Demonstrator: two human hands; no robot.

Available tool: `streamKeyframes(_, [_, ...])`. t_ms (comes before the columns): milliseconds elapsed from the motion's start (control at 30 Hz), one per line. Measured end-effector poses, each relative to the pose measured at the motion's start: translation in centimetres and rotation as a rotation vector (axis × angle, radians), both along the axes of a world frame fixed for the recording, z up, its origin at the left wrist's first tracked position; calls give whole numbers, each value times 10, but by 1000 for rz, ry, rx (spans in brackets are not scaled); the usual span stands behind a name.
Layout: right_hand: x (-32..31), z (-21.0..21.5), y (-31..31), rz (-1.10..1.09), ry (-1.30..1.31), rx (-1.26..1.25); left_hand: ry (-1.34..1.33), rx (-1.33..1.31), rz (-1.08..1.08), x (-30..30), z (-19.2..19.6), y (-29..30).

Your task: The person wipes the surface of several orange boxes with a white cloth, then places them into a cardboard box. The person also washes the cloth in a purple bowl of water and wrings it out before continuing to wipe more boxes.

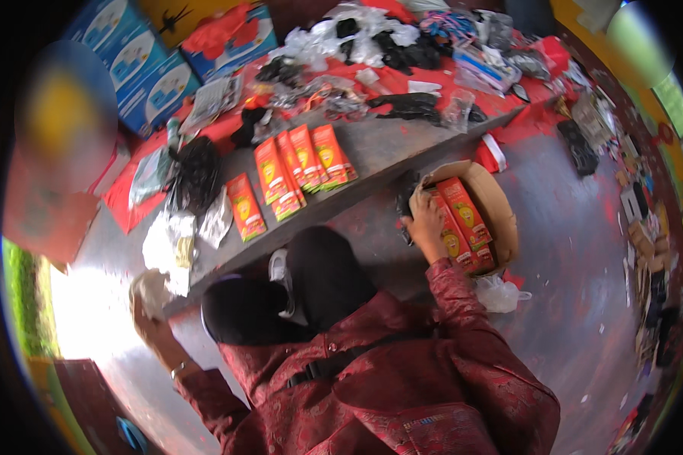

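Out at the left, my left hand [149, 324] is closed around a crumpled pale plastic bag [152, 291]. My right hand [426, 229] grips the left rim of an open cardboard box [499, 203], its fingers curled beside the contents. Inside that box stand red-orange cartons [464, 214] printed with a yellow cartoon fruit; the hand covers part of one. On the grey ledge in front of me lie several matching red-orange packets [305, 158], overlapping in a group. A single packet [246, 207] lies apart, to their left.
A black plastic bag [193, 176] and white plastic [167, 246] lie at the ledge's left. Behind are heaped plastic bags [357, 34] on red cloth and stacked blue boxes [140, 76]. A white bag [499, 294] touches the floor near the box; scraps line the right wall.
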State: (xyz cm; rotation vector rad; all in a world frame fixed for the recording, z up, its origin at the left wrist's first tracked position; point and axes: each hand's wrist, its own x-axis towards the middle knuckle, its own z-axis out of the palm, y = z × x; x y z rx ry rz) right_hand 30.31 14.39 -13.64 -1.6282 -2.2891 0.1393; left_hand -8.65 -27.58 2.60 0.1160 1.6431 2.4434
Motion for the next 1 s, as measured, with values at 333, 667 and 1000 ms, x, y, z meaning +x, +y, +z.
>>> streamKeyframes(333, [54,-75,31,-73,-56,-291,812,-916,195,9,-63,-44])
streamKeyframes(667, [66,-58,35,7,-11,-263,743,-920,125,-14,-66,-13])
streamKeyframes(1000, [78,-80,36,96,-207,-290,-15,-541,26,-1,-47,-18])
